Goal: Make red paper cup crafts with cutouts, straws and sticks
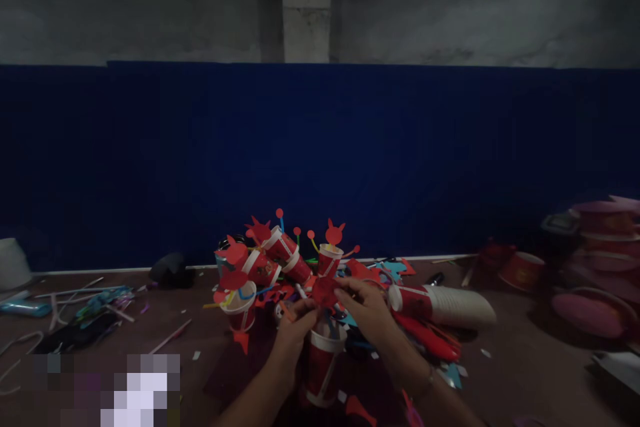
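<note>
A red paper cutout [325, 291] is held upright just above a red and white paper cup [323, 363]. My right hand [364, 310] pinches the cutout's right edge between thumb and fingers. Closed at its lower left edge is my left hand [296, 325], the thumb reaching over the cup's rim. Straws seem to stand in this cup beneath the cutout, though they are partly hidden. To the left, another cup [239, 315] bears a red cutout and coloured straws. Similar decorated cups lie tumbled behind my hands, and one upright cup [330, 259] carries an eared red head [335, 233].
A nested stack of paper cups [440, 305] lies at right. Loose straws [113, 303] and a dark object [171, 271] are on the left. Red paper scraps [360, 410] are strewn about. Several pinkish-red containers [600, 267] blur at far right. A blue panel [320, 160] borders the table's back.
</note>
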`<state>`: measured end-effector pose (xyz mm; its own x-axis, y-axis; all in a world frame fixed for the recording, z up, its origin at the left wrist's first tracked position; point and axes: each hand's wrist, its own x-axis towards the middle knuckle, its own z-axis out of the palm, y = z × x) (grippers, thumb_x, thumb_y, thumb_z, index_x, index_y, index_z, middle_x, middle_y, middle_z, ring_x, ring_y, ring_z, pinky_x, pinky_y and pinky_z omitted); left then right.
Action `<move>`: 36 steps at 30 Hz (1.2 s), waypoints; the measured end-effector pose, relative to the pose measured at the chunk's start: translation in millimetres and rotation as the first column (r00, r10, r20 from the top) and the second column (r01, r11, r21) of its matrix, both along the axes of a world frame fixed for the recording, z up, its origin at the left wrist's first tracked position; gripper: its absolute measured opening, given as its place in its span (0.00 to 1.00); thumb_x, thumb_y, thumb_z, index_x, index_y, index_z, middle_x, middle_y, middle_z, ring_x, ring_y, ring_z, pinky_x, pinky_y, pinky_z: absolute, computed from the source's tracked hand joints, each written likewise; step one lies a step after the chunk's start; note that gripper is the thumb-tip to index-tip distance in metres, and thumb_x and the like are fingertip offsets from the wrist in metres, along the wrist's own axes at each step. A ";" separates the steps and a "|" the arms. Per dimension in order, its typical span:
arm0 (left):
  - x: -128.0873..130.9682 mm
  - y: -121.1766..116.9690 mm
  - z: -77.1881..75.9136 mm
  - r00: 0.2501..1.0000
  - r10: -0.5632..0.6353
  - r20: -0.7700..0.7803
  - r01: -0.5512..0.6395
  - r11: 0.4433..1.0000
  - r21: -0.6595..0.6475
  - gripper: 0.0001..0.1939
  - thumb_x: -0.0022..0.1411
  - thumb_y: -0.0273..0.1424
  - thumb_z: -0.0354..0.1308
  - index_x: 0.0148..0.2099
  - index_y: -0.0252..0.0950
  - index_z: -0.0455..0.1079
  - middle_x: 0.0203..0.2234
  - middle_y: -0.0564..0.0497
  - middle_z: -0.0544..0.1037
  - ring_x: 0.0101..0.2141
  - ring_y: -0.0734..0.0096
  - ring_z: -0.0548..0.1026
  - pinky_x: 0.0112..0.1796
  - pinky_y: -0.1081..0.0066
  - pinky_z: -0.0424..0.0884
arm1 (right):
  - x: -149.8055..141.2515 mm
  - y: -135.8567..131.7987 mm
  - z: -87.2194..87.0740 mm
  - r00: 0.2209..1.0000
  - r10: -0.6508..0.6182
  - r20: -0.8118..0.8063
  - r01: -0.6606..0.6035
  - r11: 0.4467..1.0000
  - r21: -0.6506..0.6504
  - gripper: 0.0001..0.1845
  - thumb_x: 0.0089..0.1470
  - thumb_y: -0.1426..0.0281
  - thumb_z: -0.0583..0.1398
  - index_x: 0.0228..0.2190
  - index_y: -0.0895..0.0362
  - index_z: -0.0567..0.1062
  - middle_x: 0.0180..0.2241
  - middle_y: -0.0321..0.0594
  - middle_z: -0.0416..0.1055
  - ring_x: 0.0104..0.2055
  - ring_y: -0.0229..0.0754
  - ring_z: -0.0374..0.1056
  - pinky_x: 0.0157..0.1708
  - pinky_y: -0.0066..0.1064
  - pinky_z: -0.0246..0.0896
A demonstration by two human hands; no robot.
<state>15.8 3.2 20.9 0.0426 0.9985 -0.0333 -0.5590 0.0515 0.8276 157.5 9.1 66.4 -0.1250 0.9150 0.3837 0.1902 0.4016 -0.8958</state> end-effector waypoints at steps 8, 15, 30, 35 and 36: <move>-0.4 -1.1 3.5 0.997 -0.053 0.049 0.054 0.998 -0.028 0.16 0.30 0.32 0.72 0.25 0.32 0.75 0.18 0.50 0.79 0.20 0.69 0.75 0.28 0.71 0.68 | -2.3 -5.4 4.6 0.995 -0.042 0.086 0.042 0.999 0.005 0.12 0.50 0.67 0.56 0.33 0.58 0.77 0.31 0.41 0.76 0.34 0.44 0.70 0.36 0.33 0.65; -1.8 2.9 -3.3 0.994 -0.095 0.051 0.097 0.995 -0.035 0.18 0.31 0.35 0.72 0.26 0.31 0.75 0.20 0.48 0.79 0.21 0.68 0.75 0.28 0.70 0.69 | -2.9 -7.5 8.0 0.991 -0.059 0.118 0.056 0.998 0.033 0.11 0.50 0.68 0.56 0.32 0.57 0.77 0.28 0.39 0.75 0.33 0.44 0.70 0.34 0.33 0.65; 0.0 4.9 -4.0 0.999 -0.026 -0.040 0.026 0.999 0.019 0.18 0.30 0.36 0.72 0.25 0.32 0.74 0.20 0.48 0.79 0.23 0.65 0.76 0.30 0.68 0.69 | -5.0 -11.3 9.5 0.982 -0.082 0.170 0.076 0.996 0.045 0.13 0.50 0.69 0.55 0.35 0.58 0.77 0.34 0.43 0.77 0.36 0.45 0.71 0.37 0.34 0.66; 0.1 1.7 -2.6 0.999 0.007 -0.053 -0.006 1.000 0.014 0.16 0.33 0.36 0.71 0.24 0.32 0.74 0.17 0.50 0.78 0.20 0.70 0.74 0.26 0.72 0.68 | -6.2 -12.6 9.3 0.976 -0.109 0.189 0.097 0.993 0.071 0.13 0.49 0.69 0.55 0.34 0.58 0.77 0.36 0.44 0.77 0.38 0.46 0.71 0.39 0.35 0.65; -0.2 0.6 -2.1 0.998 0.015 -0.057 -0.014 1.000 0.011 0.15 0.34 0.36 0.71 0.24 0.32 0.74 0.16 0.51 0.77 0.19 0.72 0.73 0.26 0.73 0.68 | -6.2 -12.6 9.2 0.976 -0.109 0.188 0.098 0.993 0.066 0.13 0.48 0.69 0.55 0.34 0.58 0.77 0.35 0.44 0.77 0.38 0.46 0.71 0.39 0.35 0.65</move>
